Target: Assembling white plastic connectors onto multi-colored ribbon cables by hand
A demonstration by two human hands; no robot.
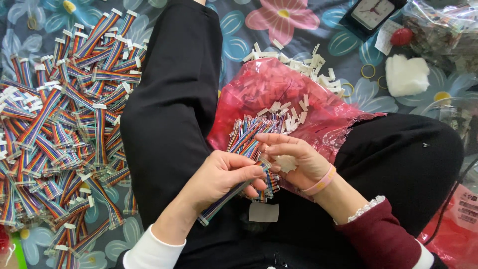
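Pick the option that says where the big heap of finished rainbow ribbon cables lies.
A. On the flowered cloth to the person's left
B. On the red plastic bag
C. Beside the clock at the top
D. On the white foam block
A: the heap of rainbow ribbon cables covers the flowered cloth left of the person's leg, while the red plastic bag holds loose white connectors and a smaller bundle.
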